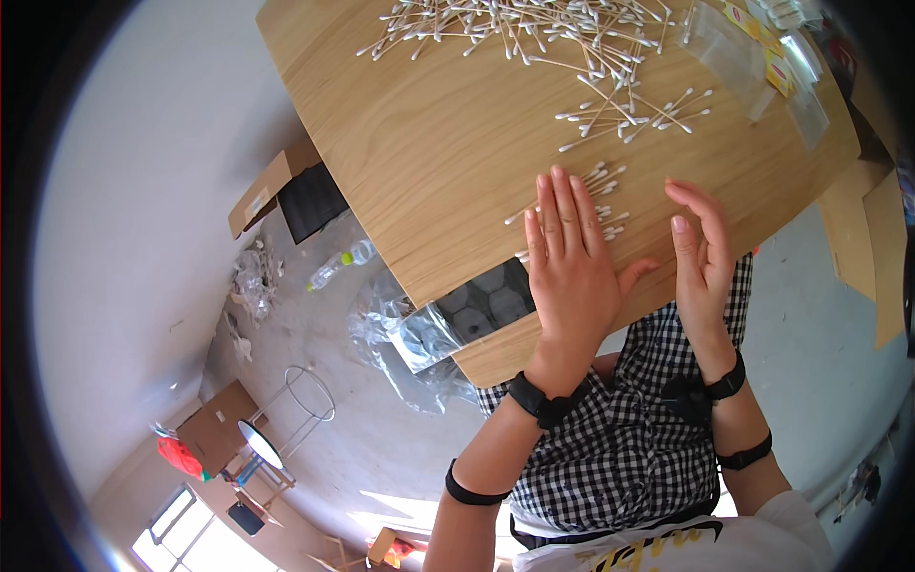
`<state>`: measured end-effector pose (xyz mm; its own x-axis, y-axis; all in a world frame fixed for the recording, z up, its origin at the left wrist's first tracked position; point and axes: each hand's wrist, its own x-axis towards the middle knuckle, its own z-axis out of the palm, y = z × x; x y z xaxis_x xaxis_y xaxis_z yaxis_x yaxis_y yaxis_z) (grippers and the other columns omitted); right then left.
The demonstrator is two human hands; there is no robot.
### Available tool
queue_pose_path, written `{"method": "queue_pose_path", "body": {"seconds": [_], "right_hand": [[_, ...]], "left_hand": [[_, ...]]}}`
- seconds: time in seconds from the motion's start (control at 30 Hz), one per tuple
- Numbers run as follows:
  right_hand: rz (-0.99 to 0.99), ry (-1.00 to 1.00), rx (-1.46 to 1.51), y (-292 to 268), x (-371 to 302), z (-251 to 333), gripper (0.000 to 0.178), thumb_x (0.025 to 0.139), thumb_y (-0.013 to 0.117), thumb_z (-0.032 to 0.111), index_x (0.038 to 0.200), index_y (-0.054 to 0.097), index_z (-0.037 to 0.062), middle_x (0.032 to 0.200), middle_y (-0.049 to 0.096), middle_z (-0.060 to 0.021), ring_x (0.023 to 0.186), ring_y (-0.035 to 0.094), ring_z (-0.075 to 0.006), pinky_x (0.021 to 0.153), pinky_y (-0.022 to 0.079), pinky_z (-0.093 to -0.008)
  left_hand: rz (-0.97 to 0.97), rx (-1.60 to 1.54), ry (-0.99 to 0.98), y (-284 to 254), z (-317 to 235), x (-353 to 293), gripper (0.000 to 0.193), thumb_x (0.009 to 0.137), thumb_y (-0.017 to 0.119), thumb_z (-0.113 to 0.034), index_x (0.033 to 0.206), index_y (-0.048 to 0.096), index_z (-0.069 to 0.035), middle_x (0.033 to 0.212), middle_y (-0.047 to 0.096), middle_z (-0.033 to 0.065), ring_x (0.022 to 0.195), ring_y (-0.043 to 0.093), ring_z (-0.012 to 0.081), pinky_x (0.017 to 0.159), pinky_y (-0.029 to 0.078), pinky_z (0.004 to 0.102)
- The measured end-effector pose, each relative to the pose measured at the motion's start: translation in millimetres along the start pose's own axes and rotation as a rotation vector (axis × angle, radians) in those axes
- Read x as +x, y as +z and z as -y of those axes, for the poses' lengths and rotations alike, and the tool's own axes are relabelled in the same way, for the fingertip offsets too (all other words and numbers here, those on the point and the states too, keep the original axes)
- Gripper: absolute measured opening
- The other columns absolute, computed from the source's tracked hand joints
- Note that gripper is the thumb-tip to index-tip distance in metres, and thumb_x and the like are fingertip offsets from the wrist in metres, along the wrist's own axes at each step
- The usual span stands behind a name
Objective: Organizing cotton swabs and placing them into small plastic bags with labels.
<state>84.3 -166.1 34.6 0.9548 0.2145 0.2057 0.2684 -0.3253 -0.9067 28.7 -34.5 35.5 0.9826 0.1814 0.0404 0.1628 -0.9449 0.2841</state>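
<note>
Palm down, my left hand [577,272] lies stretched out over a small group of cotton swabs [610,181] near the front of the wooden table [410,162]. Its fingers are straight and cover part of these swabs, whose white tips stick out on both sides. To the right, my right hand [703,267] hovers by the table's front edge, fingers lightly curved and thumb apart, with nothing in it. A loose cluster of swabs [634,114] lies farther up, and a large heap of swabs [534,29] spreads along the far side.
Clear plastic bags [729,57] with yellow labels lie at the far right. A grey molded tray [486,300] and plastic wrap sit at the front left corner. Cardboard boxes [276,191] stand beside the table, a bottle [334,267] lies on the floor, and a stool [286,410] is behind.
</note>
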Motion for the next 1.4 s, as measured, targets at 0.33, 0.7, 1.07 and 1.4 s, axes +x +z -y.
{"method": "queue_pose_path", "body": {"seconds": [0.33,0.7,1.07,1.4], "right_hand": [[0.035,0.098,0.384,17,15,1,0.036,0.105,0.044,0.021,0.130,0.050,-0.0033,0.134,0.053,-0.0143,0.127,0.049,-0.0223,0.111,0.035,-0.0376],[0.149,0.073,0.486,36,19,11,0.048,0.107,0.035,0.034,0.135,0.046,-0.0026,0.139,0.048,-0.0161,0.133,0.044,-0.0244,0.115,0.031,-0.0395],[0.424,-0.396,-0.291,31,48,14,0.043,0.087,0.062,0.000,0.129,0.055,0.0035,0.119,0.063,-0.0119,0.124,0.050,-0.0319,0.109,0.036,-0.0446],[0.194,0.080,0.468,37,12,15,0.050,0.105,0.040,0.031,0.144,0.037,0.0003,0.140,0.048,-0.0188,0.135,0.041,-0.0256,0.114,0.029,-0.0402]], "left_hand": [[0.017,-0.149,0.028,-8,7,-22,0.106,0.084,0.053,-0.067,0.149,0.018,0.009,0.157,0.019,0.0261,0.148,0.014,0.0387,0.117,0.014,0.0550],[-0.427,-1.281,-0.357,-15,14,-17,0.082,0.100,0.031,-0.059,0.155,0.004,-0.005,0.161,0.015,0.0178,0.149,0.012,0.0335,0.121,0.009,0.0479],[-0.297,-1.318,-0.239,-20,32,0,0.084,0.098,0.027,-0.064,0.155,0.006,-0.006,0.157,0.023,0.0206,0.146,0.022,0.0342,0.119,0.017,0.0470],[-0.413,-1.373,-0.250,-13,15,1,0.084,0.097,0.029,-0.066,0.155,0.011,-0.008,0.157,0.023,0.0212,0.147,0.019,0.0343,0.120,0.012,0.0480]]}}
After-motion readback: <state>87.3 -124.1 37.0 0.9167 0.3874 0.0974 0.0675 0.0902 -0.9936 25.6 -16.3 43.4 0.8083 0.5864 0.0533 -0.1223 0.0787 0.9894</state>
